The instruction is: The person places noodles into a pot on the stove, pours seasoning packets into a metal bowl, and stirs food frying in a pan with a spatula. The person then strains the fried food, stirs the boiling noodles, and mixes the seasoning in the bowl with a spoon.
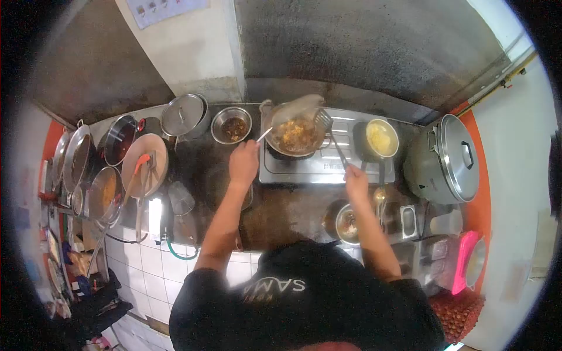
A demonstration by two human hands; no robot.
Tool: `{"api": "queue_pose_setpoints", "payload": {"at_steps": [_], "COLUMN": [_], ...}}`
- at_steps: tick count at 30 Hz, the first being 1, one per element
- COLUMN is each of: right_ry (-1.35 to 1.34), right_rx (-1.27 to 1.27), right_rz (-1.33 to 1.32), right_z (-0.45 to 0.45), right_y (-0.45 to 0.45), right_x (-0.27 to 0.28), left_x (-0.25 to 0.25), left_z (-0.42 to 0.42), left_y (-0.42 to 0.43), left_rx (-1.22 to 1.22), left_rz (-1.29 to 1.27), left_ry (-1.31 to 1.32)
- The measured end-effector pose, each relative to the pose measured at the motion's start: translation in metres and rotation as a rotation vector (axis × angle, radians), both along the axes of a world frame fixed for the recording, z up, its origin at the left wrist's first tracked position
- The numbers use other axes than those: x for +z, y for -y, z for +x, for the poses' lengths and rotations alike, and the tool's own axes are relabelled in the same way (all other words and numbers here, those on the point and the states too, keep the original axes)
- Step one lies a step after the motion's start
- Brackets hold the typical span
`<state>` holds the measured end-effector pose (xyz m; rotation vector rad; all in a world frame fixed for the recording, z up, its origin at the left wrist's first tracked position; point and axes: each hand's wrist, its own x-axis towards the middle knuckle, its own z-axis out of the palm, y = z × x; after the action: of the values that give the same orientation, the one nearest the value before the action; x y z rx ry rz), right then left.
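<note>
A wok (270, 142) with brown and yellow food (294, 134) sits on the left side of the steel gas stove (293, 175). My left hand (244, 162) is closed around a thin pale handle (265, 134) that reaches the wok's left rim; what its far end belongs to is unclear. My right hand (356, 180) grips the dark handle of a slotted spatula (324, 119), its blade over the wok's right rim. A blurred pale shape (301, 107) covers the wok's back edge. To the right, a small pan (395, 142) holds yellow food.
Left of the stove stand a steel bowl (214, 131) of dark sauce, a lidded pot (182, 114) and several pans, one a wide pan (136, 167). A large lidded pot (424, 167) stands at right. Another pan (339, 228) lies near my right forearm.
</note>
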<state>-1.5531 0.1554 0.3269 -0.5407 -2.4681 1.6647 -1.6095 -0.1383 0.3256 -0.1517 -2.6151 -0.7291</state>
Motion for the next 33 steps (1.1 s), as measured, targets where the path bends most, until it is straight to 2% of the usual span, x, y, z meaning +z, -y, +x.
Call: {"api": "queue_pose_setpoints", "payload": {"at_steps": [1,3,7,10,12,18,24,25,27,33], "right_ry": [0.043,0.082,0.060,0.029,0.028,-0.006,-0.163,-0.161,-0.127,-0.131], "right_rx": [-0.023,-0.053,-0.071,-0.062,-0.048,0.021,0.055,0.053,0.090,0.188], "right_rz": [0.003,0.000,0.029,0.006,0.072,0.112,0.257,0.257,0.442,0.499], "right_z": [0.006,0.015,0.022,0.023,0.020,0.010,-0.009,-0.015,-0.029,-0.049], "right_y": [0.001,0.002,-0.003,-0.008,-0.008,-0.006,0.014,0.017,0.021,0.032], "right_x": [0.004,0.009,0.001,-0.008,-0.009,-0.017,-0.011,-0.013,-0.021,-0.045], "left_x": [-0.002,-0.008,-0.028,-0.038,-0.042,-0.034,-0.024,-0.020,-0.012,-0.023], "left_z": [-0.006,-0.014,-0.025,-0.020,-0.018,-0.016,-0.013,-0.013,-0.014,-0.024], "left_y": [-0.003,-0.009,-0.015,-0.023,-0.031,-0.052,-0.063,-0.066,-0.071,-0.072], "left_rx": [-0.004,0.010,-0.016,0.063,0.108,0.151,0.097,0.095,0.130,0.046], "left_rz": [-0.008,-0.203,-0.319,-0.369,-0.352,-0.201,-0.171,-0.171,-0.154,-0.122], "left_ry": [-0.009,-0.015,-0.023,0.005,0.181,0.432,0.515,0.516,0.610,0.647]}}
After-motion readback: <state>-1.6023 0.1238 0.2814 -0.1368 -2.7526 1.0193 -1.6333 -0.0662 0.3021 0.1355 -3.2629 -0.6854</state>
